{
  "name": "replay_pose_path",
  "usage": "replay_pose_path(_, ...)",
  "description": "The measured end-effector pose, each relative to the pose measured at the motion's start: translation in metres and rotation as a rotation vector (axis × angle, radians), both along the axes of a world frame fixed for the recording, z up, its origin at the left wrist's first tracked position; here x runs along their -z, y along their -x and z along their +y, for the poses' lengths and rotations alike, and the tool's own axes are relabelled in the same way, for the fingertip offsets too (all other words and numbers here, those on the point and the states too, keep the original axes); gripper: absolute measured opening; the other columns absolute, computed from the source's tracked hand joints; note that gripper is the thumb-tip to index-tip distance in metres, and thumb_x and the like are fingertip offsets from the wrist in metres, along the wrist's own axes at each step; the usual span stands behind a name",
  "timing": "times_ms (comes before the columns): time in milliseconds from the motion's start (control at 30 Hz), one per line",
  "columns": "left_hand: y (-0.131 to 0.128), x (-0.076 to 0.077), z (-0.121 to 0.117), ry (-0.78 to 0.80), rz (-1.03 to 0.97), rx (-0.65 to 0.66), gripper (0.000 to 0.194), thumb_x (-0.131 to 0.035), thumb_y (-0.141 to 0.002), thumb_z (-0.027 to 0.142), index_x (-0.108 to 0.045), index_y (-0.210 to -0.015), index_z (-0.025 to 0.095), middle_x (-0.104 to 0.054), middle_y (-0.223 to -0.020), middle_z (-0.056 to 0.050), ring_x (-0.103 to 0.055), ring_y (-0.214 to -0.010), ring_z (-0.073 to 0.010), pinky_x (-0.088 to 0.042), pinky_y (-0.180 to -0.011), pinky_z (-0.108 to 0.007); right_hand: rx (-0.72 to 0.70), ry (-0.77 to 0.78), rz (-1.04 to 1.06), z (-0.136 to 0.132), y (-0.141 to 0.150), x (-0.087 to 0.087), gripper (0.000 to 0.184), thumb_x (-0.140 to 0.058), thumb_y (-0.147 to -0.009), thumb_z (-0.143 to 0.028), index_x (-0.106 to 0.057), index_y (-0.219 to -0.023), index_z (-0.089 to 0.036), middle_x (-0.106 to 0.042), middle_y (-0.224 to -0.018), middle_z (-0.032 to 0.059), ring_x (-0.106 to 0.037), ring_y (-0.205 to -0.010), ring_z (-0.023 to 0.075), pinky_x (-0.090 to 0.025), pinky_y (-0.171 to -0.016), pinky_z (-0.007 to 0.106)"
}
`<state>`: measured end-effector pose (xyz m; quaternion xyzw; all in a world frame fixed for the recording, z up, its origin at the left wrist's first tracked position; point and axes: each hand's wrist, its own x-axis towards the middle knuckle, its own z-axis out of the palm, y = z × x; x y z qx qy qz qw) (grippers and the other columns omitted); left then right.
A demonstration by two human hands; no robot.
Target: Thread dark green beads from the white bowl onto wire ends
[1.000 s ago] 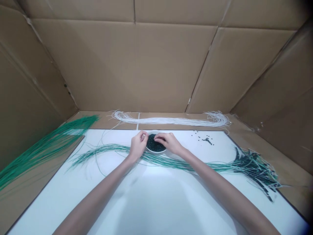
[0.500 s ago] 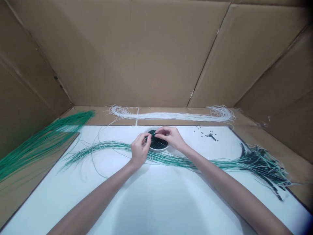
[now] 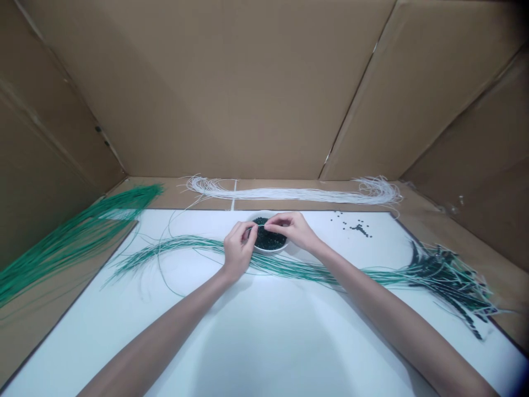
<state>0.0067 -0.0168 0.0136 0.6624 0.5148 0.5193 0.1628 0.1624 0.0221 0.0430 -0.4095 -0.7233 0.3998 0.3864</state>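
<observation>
My left hand (image 3: 238, 246) is closed in a pinch on a thin pale green cord (image 3: 261, 225) at the left rim of the bowl. The cord's short stretch runs across to the fingertips of my right hand (image 3: 292, 229), which also pinch together on it; whether a bead is between them is too small to tell. Below both hands stands a white bowl (image 3: 270, 252) filled with small dark beads (image 3: 270, 239). A long bundle of green cords (image 3: 289, 268) lies across the table, passing under my left hand and right forearm.
Beaded cord ends (image 3: 448, 278) are heaped at the bundle's right end. Loose dark beads (image 3: 361, 229) lie scattered right of the bowl. White cords (image 3: 289, 194) lie along the back, more green cords (image 3: 82, 237) at the left. Cardboard walls (image 3: 248, 94) surround the white table (image 3: 264, 336).
My right fingertips have shifted slightly right, away from the left ones, and a little more cord shows between them. The whole view has moved slightly.
</observation>
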Motion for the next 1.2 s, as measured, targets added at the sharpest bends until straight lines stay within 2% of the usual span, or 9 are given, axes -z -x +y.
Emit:
replay_pose_path(133, 0.000, 0.000, 0.000, 0.020, 0.008, -0.013, 0.019, -0.043, -0.081, 0.031, -0.057, -0.079, 0.018, -0.049, -0.064, 0.001, -0.041, -0.055, -0.0093, -0.034, -0.056, -0.021, 0.003, 0.027, 0.042, 0.002, -0.001, 0.001, 0.020, -0.064, -0.064, -0.032, -0.067, -0.072, -0.014, -0.067, -0.072, 0.0048, -0.060, -0.066, 0.0147, -0.047, -0.065, 0.026)
replay_pose_path(333, 0.000, 0.000, 0.001, 0.033, -0.039, -0.035, 0.018, -0.044, -0.081, 0.031, -0.056, -0.078, 0.018, -0.053, -0.068, 0.001, -0.044, -0.057, -0.0092, -0.036, -0.056, -0.020, 0.035, 0.142, 0.198, 0.002, -0.001, 0.003, 0.024, -0.069, -0.056, -0.031, -0.067, -0.070, -0.012, -0.063, -0.055, 0.0024, -0.058, -0.051, 0.0124, -0.049, -0.050, 0.023)
replay_pose_path(567, 0.000, 0.000, 0.000, -0.033, -0.096, 0.006, 0.016, -0.044, -0.081, 0.029, -0.055, -0.077, 0.018, -0.053, -0.073, 0.000, -0.048, -0.068, -0.0103, -0.037, -0.063, -0.020, -0.025, 0.294, 0.282, -0.001, -0.001, -0.006, 0.023, -0.070, -0.055, -0.024, -0.068, -0.075, -0.012, -0.067, -0.064, 0.0031, -0.063, -0.061, 0.0128, -0.052, -0.065, 0.026)
replay_pose_path(900, 0.000, 0.001, -0.001, -0.063, -0.019, 0.008, 0.016, -0.044, -0.082, 0.029, -0.055, -0.078, 0.018, -0.048, -0.068, 0.000, -0.042, -0.064, -0.0116, -0.035, -0.064, -0.023, -0.052, 0.271, 0.292, -0.003, -0.002, -0.009, 0.019, -0.068, -0.060, -0.023, -0.066, -0.074, -0.012, -0.067, -0.062, 0.0023, -0.061, -0.055, 0.0097, -0.051, -0.060, 0.023)
replay_pose_path(1200, 0.000, 0.005, 0.001, -0.114, -0.028, 0.032, 0.012, -0.046, -0.082, 0.027, -0.054, -0.078, 0.018, -0.045, -0.065, 0.001, -0.040, -0.063, -0.0109, -0.033, -0.062, -0.023, -0.056, 0.260, 0.294, -0.001, -0.002, -0.004, 0.021, -0.070, -0.058, -0.024, -0.067, -0.075, -0.012, -0.066, -0.060, 0.0020, -0.060, -0.055, 0.0096, -0.050, -0.059, 0.022)
